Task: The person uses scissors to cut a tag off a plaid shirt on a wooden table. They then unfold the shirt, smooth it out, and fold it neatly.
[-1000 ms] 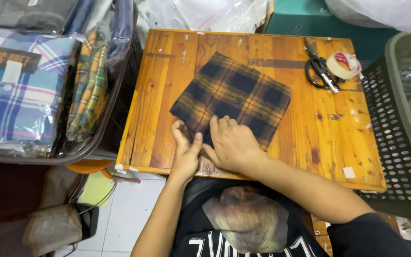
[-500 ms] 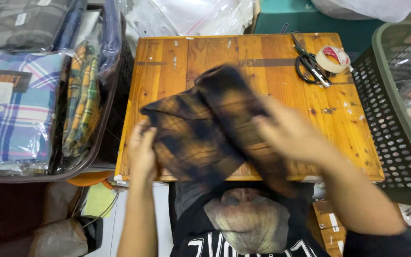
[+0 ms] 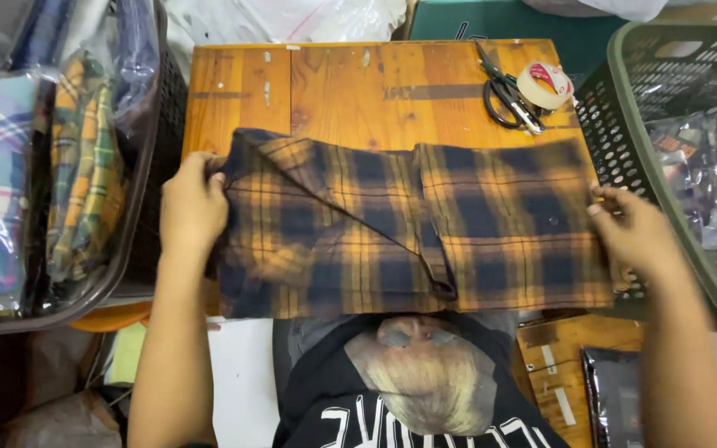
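1. Head view, far left: a clear plastic storage bin [image 3: 85, 290] holds folded plaid cloths in blue, green and orange, standing just beside the left edge of the small orange-brown wooden table [image 3: 325, 83].
2. My left hand [image 3: 191, 203] sits at the table's left edge, fingers curled shut around the left end of the orange and dark-blue plaid flannel cloth [image 3: 408, 228], thumb on top of the fabric.
3. That plaid cloth lies spread across the near half of the table, stretched between my two hands, its lower edge hanging just over the table's front edge above my black printed shirt [image 3: 408, 390].
4. One flap of the cloth is folded diagonally over the left half, and a vertical seam or fold runs down the middle.
5. Behind the cloth, near the table's back right corner, black-handled scissors [image 3: 504, 91] lie touching a roll of pale adhesive tape [image 3: 545, 85].
6. My right hand [image 3: 636, 228] is at the table's right edge, fingers closed on the right end of the cloth, thumb pressing on top.
7. Just beside that hand stands a dark green perforated plastic basket [image 3: 616, 133] with clear-wrapped packages inside.
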